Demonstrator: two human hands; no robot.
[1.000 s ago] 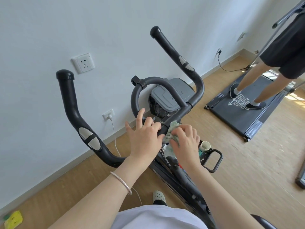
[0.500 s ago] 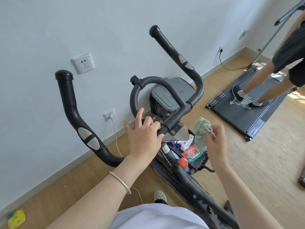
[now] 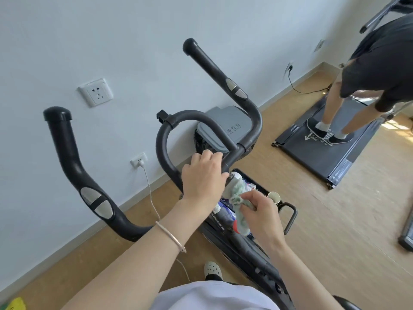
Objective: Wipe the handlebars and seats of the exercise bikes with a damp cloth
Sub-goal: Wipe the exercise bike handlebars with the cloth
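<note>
The exercise bike's black handlebar [image 3: 73,166] rises in two long horns with silver pulse pads, and a curved inner loop [image 3: 165,139] sits between them. My left hand [image 3: 202,175] grips the centre of the bar where the loop meets the stem. My right hand [image 3: 257,211] pinches a crumpled pale green cloth [image 3: 240,202] just right of the stem, over the bike's frame. The seat shows only as a dark edge [image 3: 348,304] at the bottom right.
A black tray [image 3: 288,218] on the bike frame holds a paper cup [image 3: 273,196] and small packets. A grey lidded bin [image 3: 223,128] stands by the wall. A person walks on a treadmill [image 3: 348,162] at the right. Wall sockets and a white cable [image 3: 152,198] are at the left.
My right hand lifted the cloth away to the right, then brought it back down beside the stem. My left hand's fingers have curled tighter round the bar. The person on the treadmill stepped.
</note>
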